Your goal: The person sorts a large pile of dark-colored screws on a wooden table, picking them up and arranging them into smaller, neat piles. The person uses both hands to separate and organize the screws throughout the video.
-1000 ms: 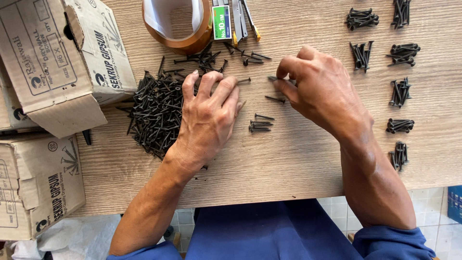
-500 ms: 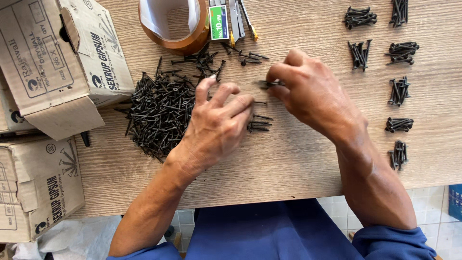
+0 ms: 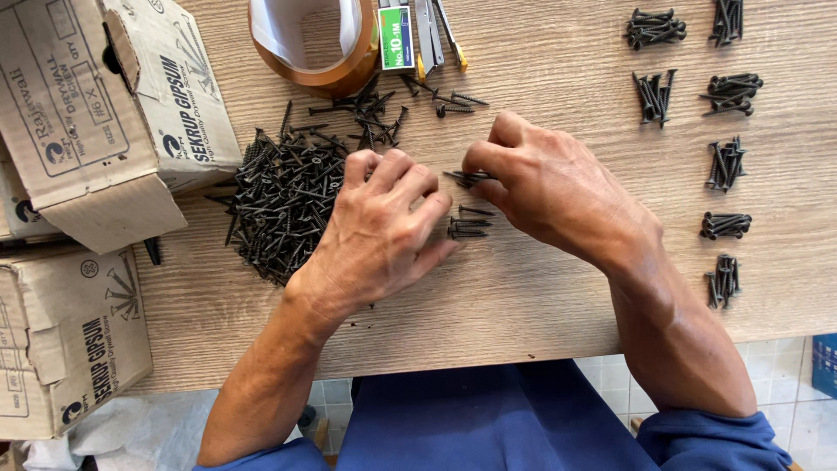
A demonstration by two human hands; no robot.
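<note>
A big loose heap of black screws (image 3: 283, 196) lies on the wooden table (image 3: 540, 288). My left hand (image 3: 375, 231) rests palm down at the heap's right edge, fingers curled on the tabletop. My right hand (image 3: 549, 187) pinches a few black screws (image 3: 462, 178) between thumb and fingertips, their tips pointing left. Just below them a small group of screws (image 3: 469, 228) lies on the table between the two hands.
Several small screw bundles (image 3: 724, 161) sit in rows at the right. A roll of brown tape (image 3: 318, 44), a small green box (image 3: 396, 37) and a cutter (image 3: 432, 35) lie at the back. Two cardboard boxes (image 3: 96, 113) stand at left.
My left hand has slid right, off the heap, with fingers curling. My right hand has moved left and lower, and now pinches screws above the small group.
</note>
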